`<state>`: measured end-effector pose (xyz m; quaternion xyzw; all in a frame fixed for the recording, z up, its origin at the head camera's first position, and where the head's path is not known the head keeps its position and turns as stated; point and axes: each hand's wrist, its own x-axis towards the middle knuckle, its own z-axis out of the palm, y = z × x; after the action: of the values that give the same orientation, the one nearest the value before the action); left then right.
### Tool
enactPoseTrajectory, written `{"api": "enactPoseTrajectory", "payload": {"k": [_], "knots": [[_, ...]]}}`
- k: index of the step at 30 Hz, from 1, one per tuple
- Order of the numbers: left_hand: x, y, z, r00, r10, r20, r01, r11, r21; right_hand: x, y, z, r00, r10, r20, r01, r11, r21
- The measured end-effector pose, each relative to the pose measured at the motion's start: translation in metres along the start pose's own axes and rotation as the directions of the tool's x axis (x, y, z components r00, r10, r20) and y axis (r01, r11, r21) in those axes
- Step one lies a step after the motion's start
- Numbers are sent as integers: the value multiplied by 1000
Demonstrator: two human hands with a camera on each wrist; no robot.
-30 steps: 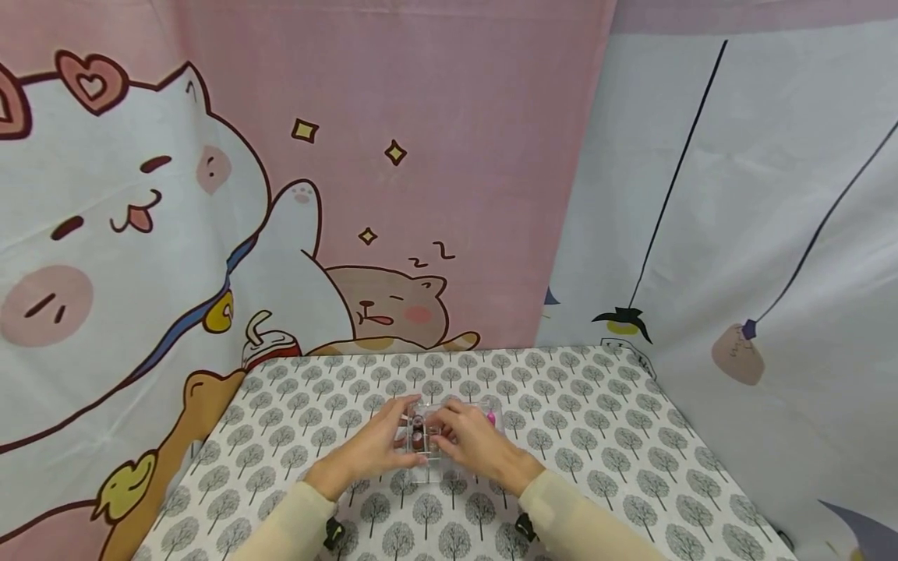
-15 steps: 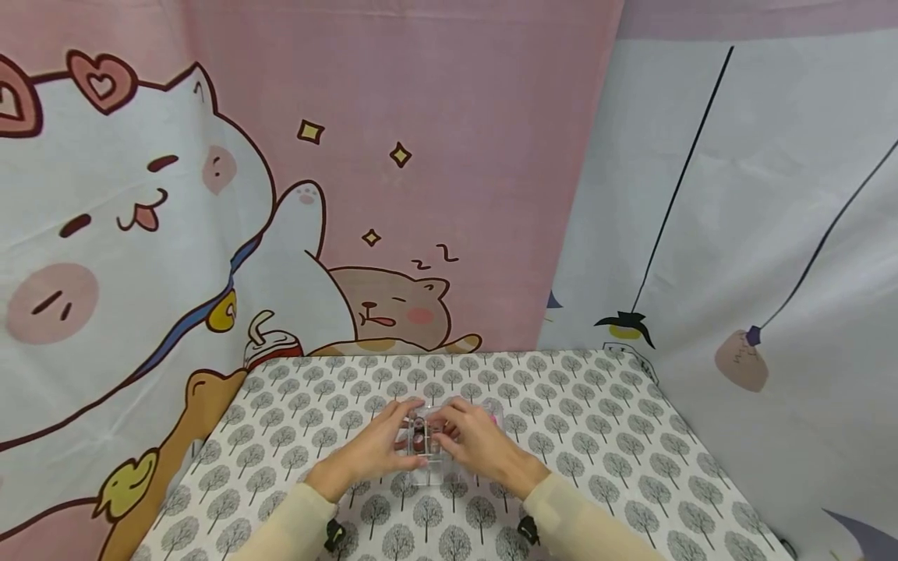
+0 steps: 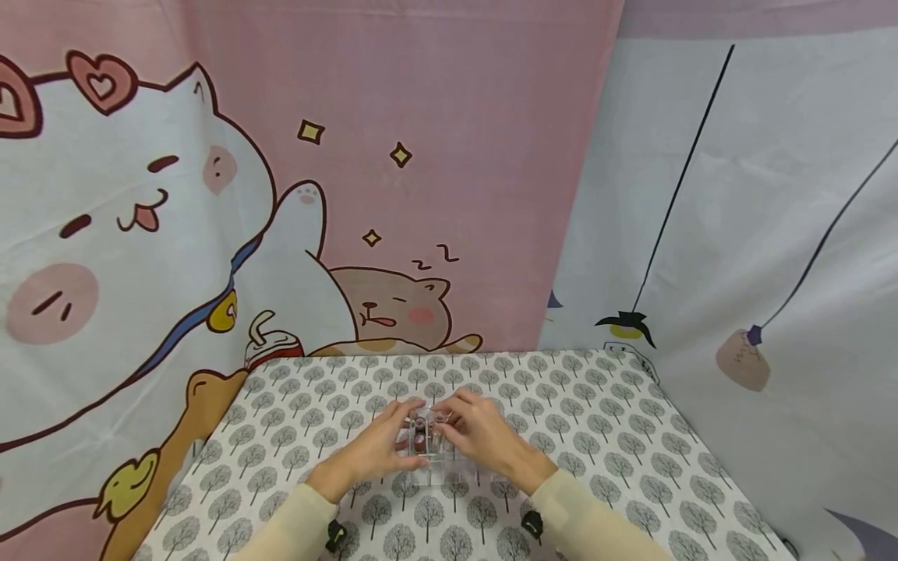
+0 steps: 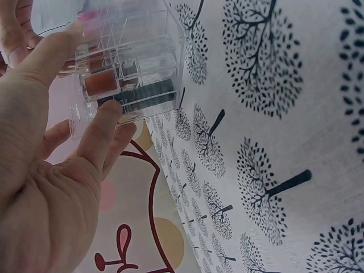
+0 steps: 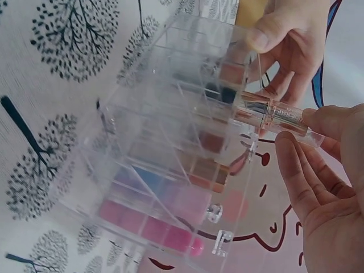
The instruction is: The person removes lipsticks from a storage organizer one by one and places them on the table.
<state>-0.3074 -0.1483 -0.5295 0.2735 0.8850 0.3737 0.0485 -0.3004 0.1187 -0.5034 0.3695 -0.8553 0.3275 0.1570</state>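
A clear plastic cosmetics organizer [image 3: 436, 471] with divided compartments sits on the cloth between both hands. My left hand [image 3: 382, 442] grips its left end, thumb on the near side and fingers on the far side. With thumb and fingertips my right hand [image 5: 333, 176] pinches a slim lip gloss tube [image 5: 278, 116], clear-capped with a shiny rose-gold part, its inner end at the organizer's open side. In the left wrist view a brownish-red cosmetic tube [image 4: 100, 83] and a dark tube [image 4: 145, 96] lie in compartments by the left fingers.
A bright pink tube [image 5: 153, 227] lies in the organizer's other end, near small clear catches [image 5: 222, 242]. The table is covered by a tree-print cloth [image 3: 596, 467]. Behind it hangs a pink cartoon curtain [image 3: 477, 171]. Black wrist straps [image 3: 337, 535] show at the sleeves.
My right hand has shifted slightly up and away, and now covers the pink item seen earlier at the organizer's right. The left hand keeps its grip in place.
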Motion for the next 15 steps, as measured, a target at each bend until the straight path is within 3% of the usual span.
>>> {"api": "enactPoseTrajectory", "payload": {"k": [15], "knots": [[0,0,0,1000,-7,11,7,1000,20,6,1,-18,994,-83,-71,82,997,-17]]}}
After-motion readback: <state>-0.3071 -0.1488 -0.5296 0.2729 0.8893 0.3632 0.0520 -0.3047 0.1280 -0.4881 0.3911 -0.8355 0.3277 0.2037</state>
